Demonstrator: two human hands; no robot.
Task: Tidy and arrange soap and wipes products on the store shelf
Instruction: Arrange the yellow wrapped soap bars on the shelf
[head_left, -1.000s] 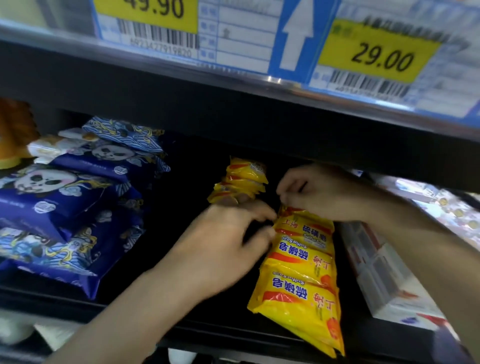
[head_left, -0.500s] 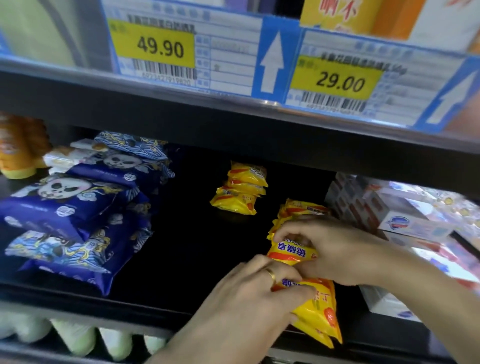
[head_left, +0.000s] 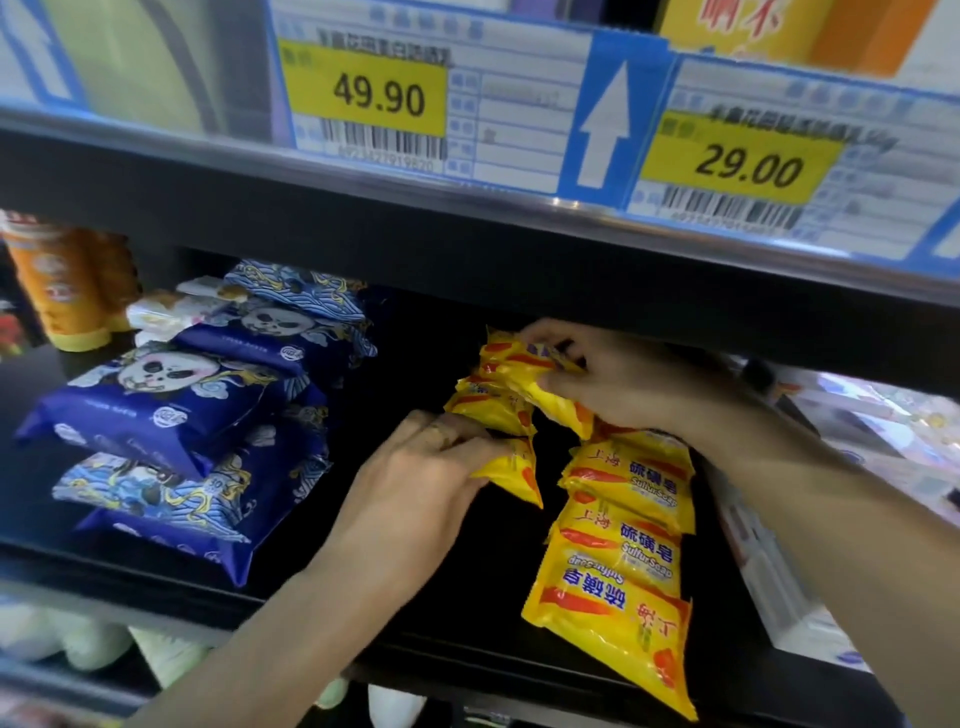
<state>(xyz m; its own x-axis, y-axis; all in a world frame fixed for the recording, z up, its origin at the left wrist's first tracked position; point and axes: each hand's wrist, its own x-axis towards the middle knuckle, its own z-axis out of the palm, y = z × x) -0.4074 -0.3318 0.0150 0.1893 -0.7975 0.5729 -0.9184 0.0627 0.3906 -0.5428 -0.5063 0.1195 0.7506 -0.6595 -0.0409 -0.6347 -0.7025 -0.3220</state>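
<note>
I see black shelf (head_left: 457, 618) | left hand (head_left: 415, 483), right hand (head_left: 618, 384) gripping rear yellow soap packs (head_left: 506, 402) | front soap row (head_left: 623, 551) beside | blue wipes (head_left: 171, 410) left | white boxes (head_left: 779, 587) right | price tags (head_left: 374, 98) overhead

Both forearms are extended forward into the shelf bay, bare to beyond the wrists, and are angled toward each other so that the hands are brought close together at the small back stack of yellow soap packets (head_left: 493, 410). The left hand (head_left: 415, 467) is held palm down at the lower left of that stack, its fingers curled over the near end of the lowest packet, which is gripped against the thumb. The right hand (head_left: 613, 379) is placed above and to the right of the stack, wrist bent slightly, and the top packet is pinched between its curled fingers and thumb. The hands are kept just apart.
</note>
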